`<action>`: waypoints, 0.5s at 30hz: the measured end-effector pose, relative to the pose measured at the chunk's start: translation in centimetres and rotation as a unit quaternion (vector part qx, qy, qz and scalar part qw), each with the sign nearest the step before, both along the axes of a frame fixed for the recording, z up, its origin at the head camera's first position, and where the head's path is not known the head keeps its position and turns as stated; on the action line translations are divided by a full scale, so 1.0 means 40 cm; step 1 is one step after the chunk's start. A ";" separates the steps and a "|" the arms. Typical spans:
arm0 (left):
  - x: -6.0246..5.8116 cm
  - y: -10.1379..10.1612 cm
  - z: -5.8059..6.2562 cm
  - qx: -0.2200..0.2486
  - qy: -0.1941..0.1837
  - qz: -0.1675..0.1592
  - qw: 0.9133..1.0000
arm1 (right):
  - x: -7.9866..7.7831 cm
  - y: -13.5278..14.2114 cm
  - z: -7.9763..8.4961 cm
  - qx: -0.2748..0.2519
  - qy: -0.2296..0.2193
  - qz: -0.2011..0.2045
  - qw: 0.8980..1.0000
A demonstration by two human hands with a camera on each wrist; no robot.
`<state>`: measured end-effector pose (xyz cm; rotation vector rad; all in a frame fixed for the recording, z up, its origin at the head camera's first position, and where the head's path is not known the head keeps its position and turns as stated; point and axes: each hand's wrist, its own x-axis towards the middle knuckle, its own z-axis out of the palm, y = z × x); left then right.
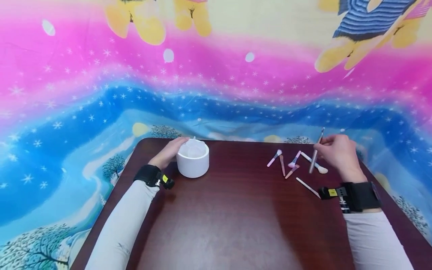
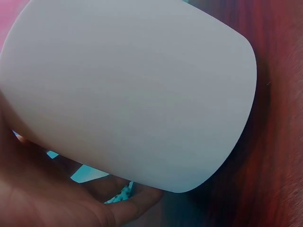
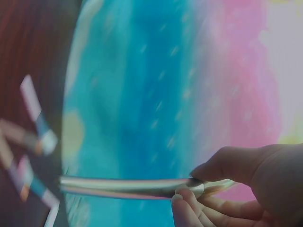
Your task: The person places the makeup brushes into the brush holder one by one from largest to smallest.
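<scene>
Pinching a metallic brush (image 1: 314, 160), the right hand (image 1: 339, 152) holds it tilted, well right of the white pot (image 1: 193, 165). The left hand (image 1: 169, 152) curls round the pot's left side. Loose brushes (image 1: 295, 159) lie on the worktop (image 1: 229, 210), to the right of the pot.

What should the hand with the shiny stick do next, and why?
Maybe carry the shiny stick left, towards the white pot: the right hand pinches the stick well to the pot's right, while the left hand holds the pot's side.
</scene>
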<state>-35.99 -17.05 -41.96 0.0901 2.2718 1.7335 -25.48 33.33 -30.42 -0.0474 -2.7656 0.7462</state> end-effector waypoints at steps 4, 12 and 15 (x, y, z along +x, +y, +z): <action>0.014 0.021 -0.004 -0.005 0.010 -0.005 1.000 | -0.007 -0.091 0.041 -0.027 0.034 0.015 0.999; 0.047 0.083 -0.008 -0.023 0.023 -0.018 0.999 | -0.016 -0.255 0.075 -0.054 0.057 0.066 0.995; 0.059 0.115 -0.007 -0.031 0.028 -0.032 0.999 | -0.021 -0.303 0.073 -0.059 0.060 0.090 0.992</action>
